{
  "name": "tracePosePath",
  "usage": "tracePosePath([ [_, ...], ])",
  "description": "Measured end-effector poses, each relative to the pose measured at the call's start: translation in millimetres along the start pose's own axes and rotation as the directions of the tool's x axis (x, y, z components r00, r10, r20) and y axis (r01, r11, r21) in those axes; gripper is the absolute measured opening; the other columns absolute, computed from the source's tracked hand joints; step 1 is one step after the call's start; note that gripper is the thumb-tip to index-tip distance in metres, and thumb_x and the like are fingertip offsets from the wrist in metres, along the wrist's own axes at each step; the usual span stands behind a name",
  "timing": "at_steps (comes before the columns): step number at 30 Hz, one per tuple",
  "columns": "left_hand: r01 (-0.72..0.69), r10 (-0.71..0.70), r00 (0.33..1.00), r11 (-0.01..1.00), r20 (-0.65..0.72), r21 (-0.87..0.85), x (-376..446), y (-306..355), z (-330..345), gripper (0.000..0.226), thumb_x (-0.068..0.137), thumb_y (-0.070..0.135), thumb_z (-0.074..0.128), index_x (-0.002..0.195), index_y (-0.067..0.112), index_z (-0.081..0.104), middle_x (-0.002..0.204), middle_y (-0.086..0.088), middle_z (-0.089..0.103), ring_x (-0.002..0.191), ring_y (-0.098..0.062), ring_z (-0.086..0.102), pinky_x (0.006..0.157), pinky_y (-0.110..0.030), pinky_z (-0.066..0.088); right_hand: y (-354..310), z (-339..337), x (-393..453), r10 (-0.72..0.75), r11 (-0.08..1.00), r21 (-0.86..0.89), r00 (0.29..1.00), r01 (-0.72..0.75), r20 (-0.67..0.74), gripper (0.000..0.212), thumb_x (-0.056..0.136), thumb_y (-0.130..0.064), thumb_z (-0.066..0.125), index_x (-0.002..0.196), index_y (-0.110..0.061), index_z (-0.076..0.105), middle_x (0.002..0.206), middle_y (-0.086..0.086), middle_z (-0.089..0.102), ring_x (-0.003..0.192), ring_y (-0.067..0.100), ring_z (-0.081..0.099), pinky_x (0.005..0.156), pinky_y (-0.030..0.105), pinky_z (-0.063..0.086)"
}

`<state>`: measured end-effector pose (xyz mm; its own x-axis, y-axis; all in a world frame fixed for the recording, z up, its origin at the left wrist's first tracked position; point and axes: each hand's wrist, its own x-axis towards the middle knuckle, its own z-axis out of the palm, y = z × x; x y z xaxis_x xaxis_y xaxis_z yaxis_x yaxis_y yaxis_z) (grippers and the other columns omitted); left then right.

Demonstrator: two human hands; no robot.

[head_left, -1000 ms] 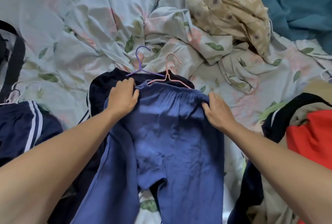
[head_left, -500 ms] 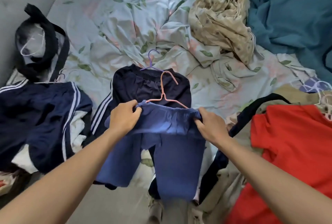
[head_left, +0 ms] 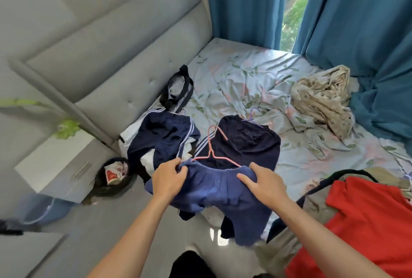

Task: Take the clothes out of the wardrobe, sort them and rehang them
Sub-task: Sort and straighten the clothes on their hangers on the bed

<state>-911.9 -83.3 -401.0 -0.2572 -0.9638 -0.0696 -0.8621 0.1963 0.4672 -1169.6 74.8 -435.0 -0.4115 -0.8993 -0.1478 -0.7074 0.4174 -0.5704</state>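
The left hand (head_left: 170, 178) has its fingers (head_left: 178, 167) curled tight, pinching the left end of the waistband of the soft blue cloth shorts (head_left: 214, 190). The right hand (head_left: 263, 185) lies on the right side of the waistband with its fingers (head_left: 245, 177) mostly straight, pressing the cloth and not curled round it. The thin pink wire hanger (head_left: 211, 148) sticks up out of the waistband between the two hands.

The shorts are at the near edge of the bed with the leafy flowered sheet (head_left: 240, 77), and their legs hang off over the floor. Just behind lie dark navy shorts with white stripes (head_left: 245, 144) on a purple hanger.

The blue shorts could slip off the pink hanger, because only one hand really grips them. The hook could also catch on the navy shorts.
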Motion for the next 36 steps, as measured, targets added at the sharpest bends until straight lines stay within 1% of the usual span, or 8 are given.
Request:
tracePosePath([
  [5,0.067,-0.07,0.991,0.997,-0.11,-0.034,-2,-55,-69,0.031,0.085,0.028,0.062,0.069,0.011,0.042,0.056,-0.003,0.05,0.059,-0.024,0.05,0.053,-0.038,0.033,-87,10,8,-0.081,0.997,-0.013,0.997,0.081,-0.016,0.048,0.095,-0.062,0.058,0.074,-0.025,0.035,0.068,-0.007,0.056,0.069,0.02,0.056,0.06,0.038,0.039],
  [10,0.067,-0.08,0.973,0.995,-0.218,-0.069,29,-117,-130,0.031,0.082,0.021,0.065,0.063,0.012,0.042,0.057,-0.002,0.046,0.066,-0.025,0.049,0.056,-0.041,0.035,-179,39,40,-0.104,0.995,0.002,0.995,0.104,-0.004,0.048,0.094,-0.062,0.059,0.072,-0.025,0.037,0.067,-0.007,0.057,0.069,0.02,0.057,0.06,0.039,0.042],
  [15,0.052,-0.073,0.967,0.994,-0.242,-0.092,87,-178,-171,0.028,0.083,0.019,0.067,0.063,0.009,0.049,0.058,-0.004,0.053,0.068,-0.028,0.052,0.056,-0.042,0.039,-251,84,78,-0.073,0.997,0.036,0.997,0.074,-0.01,0.052,0.094,-0.061,0.059,0.075,-0.018,0.039,0.067,-0.002,0.058,0.067,0.021,0.056,0.063,0.039,0.044],
  [22,0.041,-0.049,0.99,0.997,-0.13,-0.064,179,-203,-173,0.034,0.082,0.018,0.067,0.058,0.015,0.042,0.056,-0.001,0.049,0.058,-0.019,0.047,0.049,-0.033,0.025,-275,115,127,0.021,0.993,0.111,0.999,-0.024,0.024,0.05,0.093,-0.059,0.062,0.076,-0.019,0.036,0.069,-0.001,0.055,0.067,0.017,0.053,0.065,0.036,0.045],
  [26,0.037,-0.039,0.996,0.999,-0.081,-0.024,242,-203,-160,0.033,0.084,0.018,0.068,0.059,0.012,0.047,0.056,0.0,0.048,0.059,-0.024,0.046,0.052,-0.036,0.033,-265,134,181,0.038,0.973,0.225,0.998,-0.049,0.055,0.046,0.096,-0.059,0.056,0.077,-0.022,0.038,0.072,-0.001,0.053,0.068,0.016,0.051,0.068,0.041,0.046],
  [31,0.025,-0.028,0.998,0.998,0.055,0.054,317,-215,-148,0.028,0.085,0.024,0.064,0.064,0.013,0.05,0.066,-0.001,0.053,0.067,-0.031,0.053,0.057,-0.04,0.04,-264,163,249,0.09,0.959,0.257,0.989,-0.117,0.114,0.043,0.098,-0.058,0.052,0.079,-0.022,0.039,0.076,-0.001,0.055,0.072,0.018,0.052,0.07,0.04,0.046],
  [34,-0.064,0.054,0.99,0.995,0.129,0.076,362,-226,-144,0.036,0.086,0.045,0.061,0.068,0.015,0.052,0.067,0.0,0.057,0.07,-0.028,0.058,0.061,-0.042,0.048,-271,171,284,0.121,0.947,0.282,0.984,-0.155,0.134,0.042,0.101,-0.054,0.054,0.081,-0.02,0.04,0.076,0.001,0.054,0.067,0.016,0.047,0.065,0.036,0.04],
  [36,-0.149,0.135,0.979,0.985,0.15,0.085,397,-232,-135,0.046,0.086,0.061,0.054,0.069,0.018,0.052,0.07,0.003,0.058,0.073,-0.025,0.057,0.063,-0.042,0.048,-272,180,310,0.154,0.939,0.289,0.979,-0.187,0.136,0.043,0.102,-0.052,0.054,0.082,-0.017,0.041,0.075,0.003,0.053,0.063,0.013,0.042,0.062,0.035,0.036],
])
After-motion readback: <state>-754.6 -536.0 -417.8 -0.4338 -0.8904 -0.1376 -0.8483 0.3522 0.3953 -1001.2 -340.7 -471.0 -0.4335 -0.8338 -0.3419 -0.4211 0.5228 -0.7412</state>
